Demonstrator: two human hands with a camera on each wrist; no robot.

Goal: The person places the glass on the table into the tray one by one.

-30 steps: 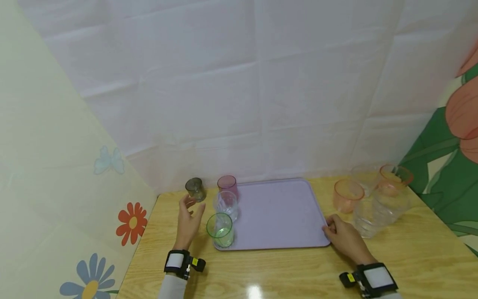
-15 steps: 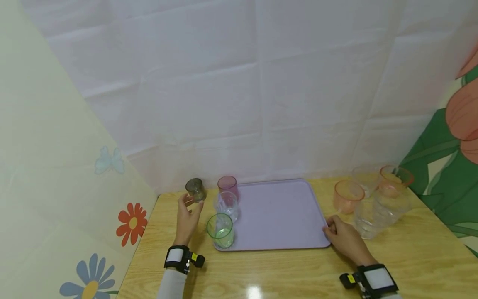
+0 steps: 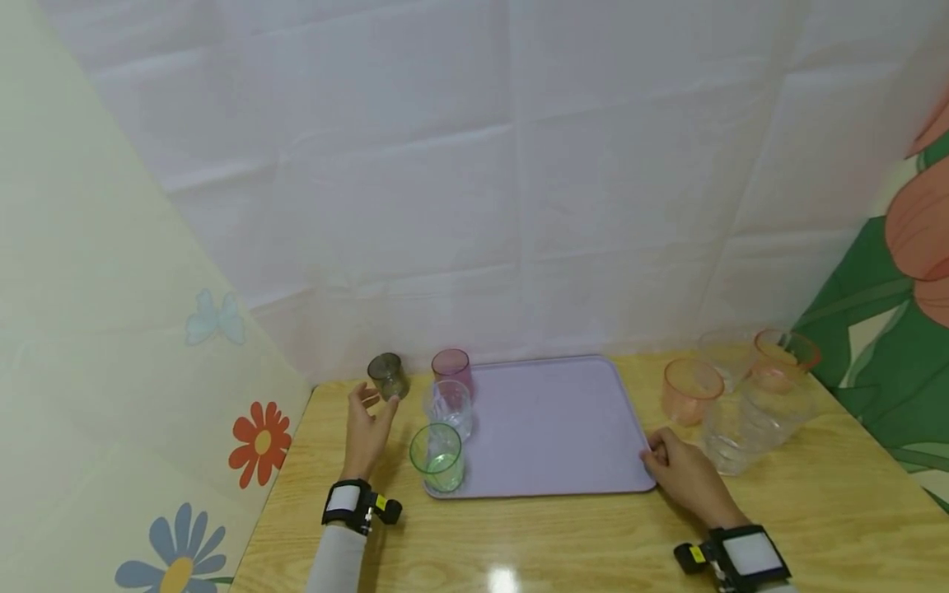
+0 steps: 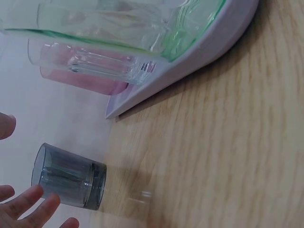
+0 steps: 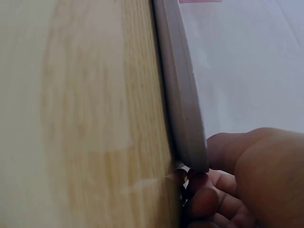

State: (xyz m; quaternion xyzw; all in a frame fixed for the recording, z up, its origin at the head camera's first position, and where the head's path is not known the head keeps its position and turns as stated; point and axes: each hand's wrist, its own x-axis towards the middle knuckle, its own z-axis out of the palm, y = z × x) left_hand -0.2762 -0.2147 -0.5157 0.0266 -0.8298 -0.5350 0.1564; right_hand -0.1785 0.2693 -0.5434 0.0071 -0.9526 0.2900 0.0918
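"Where was the left hand?"

"The left hand [image 3: 366,432] was toward the left end of the pale wood-grain table [image 3: 563,543], just beside a short, round, smoky-grey, see-through tumbler [image 3: 389,379]. Its fingers and thumb were spread apart, gripping nothing."

"Was it touching the tumbler?"

"I couldn't tell. From the left wrist, the fingertips [image 4: 50,202] overlapped the rim end, while the thumb was apart from it. The tumbler stood upright on the table, left of the tray."

"What tray?"

"A flat, rectangular lilac tray [image 3: 549,428] with a raised rim. The right hand [image 3: 689,473] gripped its right edge near the front corner, thumb over the rim and fingers curled underneath."

"What was on it?"

"Three see-through tumblers lined its left side: a pink round tumbler [image 3: 454,366] at the back, a colourless round tumbler [image 3: 451,412] in the middle and a green-rimmed round tumbler [image 3: 439,461] at the front."

"And beyond the tray?"

"To its right stood a wide orange see-through cup [image 3: 692,395], close to some colourless see-through cups [image 3: 730,441] that overlapped too much to count. A creased whitish cloth [image 3: 474,181] hung behind everything."
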